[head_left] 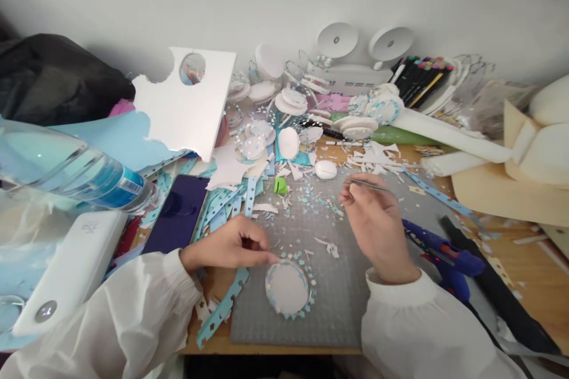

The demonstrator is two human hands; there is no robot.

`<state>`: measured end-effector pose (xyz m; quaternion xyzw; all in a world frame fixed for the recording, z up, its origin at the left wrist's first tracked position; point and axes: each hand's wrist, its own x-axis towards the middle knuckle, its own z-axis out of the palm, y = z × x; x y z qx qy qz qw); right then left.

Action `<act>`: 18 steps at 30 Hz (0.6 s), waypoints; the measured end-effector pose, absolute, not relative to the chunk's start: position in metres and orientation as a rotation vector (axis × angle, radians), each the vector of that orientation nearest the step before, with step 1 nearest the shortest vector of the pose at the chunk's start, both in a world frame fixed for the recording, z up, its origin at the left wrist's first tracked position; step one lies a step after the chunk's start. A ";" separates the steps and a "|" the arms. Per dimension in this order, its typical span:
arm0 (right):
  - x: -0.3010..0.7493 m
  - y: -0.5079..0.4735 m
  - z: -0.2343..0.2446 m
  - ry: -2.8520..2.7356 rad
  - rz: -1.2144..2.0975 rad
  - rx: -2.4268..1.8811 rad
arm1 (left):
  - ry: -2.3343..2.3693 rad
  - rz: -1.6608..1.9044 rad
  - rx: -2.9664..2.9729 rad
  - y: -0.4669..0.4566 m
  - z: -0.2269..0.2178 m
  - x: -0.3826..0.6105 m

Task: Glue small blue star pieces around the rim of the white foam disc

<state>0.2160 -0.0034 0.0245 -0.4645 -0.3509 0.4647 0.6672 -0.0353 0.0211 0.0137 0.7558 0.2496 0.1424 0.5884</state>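
A white paper disc ringed with small blue and white stars lies on the grey cutting mat near the table's front edge. My left hand rests beside it, fingers curled, with a fingertip pressing on the disc's upper left rim. My right hand hovers over the mat to the right, pinching thin metal tweezers whose tips point left toward scattered tiny star cut-outs. Both arms wear white sleeves.
Punched blue paper strips and white scraps litter the table. A plastic water bottle lies at left above a white device. A blue glue gun sits at right. Several decorated discs, markers and foam pieces crowd the back.
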 end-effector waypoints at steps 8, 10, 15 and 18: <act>0.210 -0.014 0.019 -1.106 1.249 -0.871 | 0.833 0.829 1.427 0.019 0.013 -0.036; 0.208 -0.016 0.015 -1.163 1.281 -0.831 | 0.819 0.876 1.383 0.019 0.011 -0.036; 0.204 -0.017 0.009 -1.304 1.296 -0.836 | 0.750 0.845 1.317 0.016 0.009 -0.034; 0.200 -0.018 0.009 -1.378 1.293 -0.829 | 0.741 0.804 1.305 0.014 0.010 -0.033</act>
